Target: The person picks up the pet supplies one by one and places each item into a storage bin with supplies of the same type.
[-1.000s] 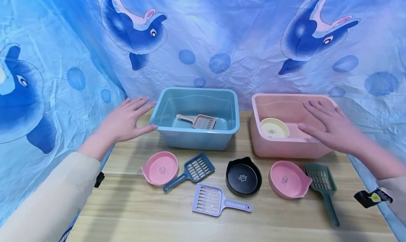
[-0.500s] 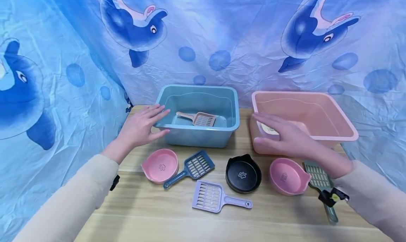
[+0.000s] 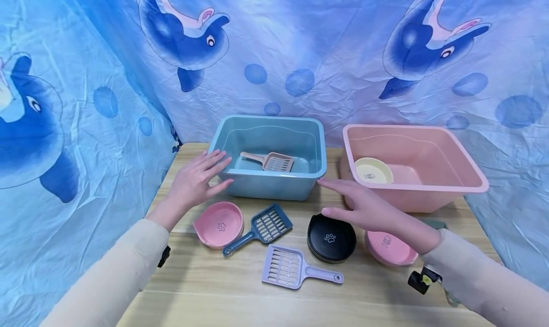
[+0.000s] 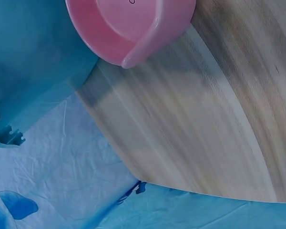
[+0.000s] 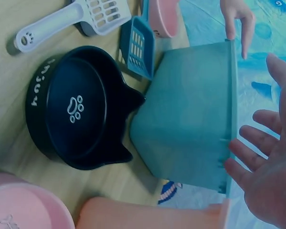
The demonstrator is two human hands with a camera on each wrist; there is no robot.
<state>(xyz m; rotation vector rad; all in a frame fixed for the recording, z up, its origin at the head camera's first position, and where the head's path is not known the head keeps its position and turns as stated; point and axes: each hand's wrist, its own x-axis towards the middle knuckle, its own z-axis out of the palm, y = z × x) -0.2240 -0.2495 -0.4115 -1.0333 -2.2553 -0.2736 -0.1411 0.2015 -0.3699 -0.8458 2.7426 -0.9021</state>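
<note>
My left hand, fingers spread, hovers at the near left corner of the blue bin; whether it touches the rim I cannot tell. My right hand hangs with straight fingers over the gap between the blue bin and the pink bin, above the back of a black cat-eared bowl. In the right wrist view its spread fingers are beside the blue bin's rim, holding nothing. A pinkish litter scoop lies in the blue bin. Inside the pink bin sits a cream bowl.
On the wooden table lie a pink bowl, a dark blue litter scoop, a lilac litter scoop and another pink bowl. My right sleeve covers most of a green scoop. Blue dolphin-print sheeting surrounds the table.
My right hand has swung left from over the pink bin to the gap between the bins. The left hand has shifted right to the blue bin's corner. The bins and bowls have stayed put.
</note>
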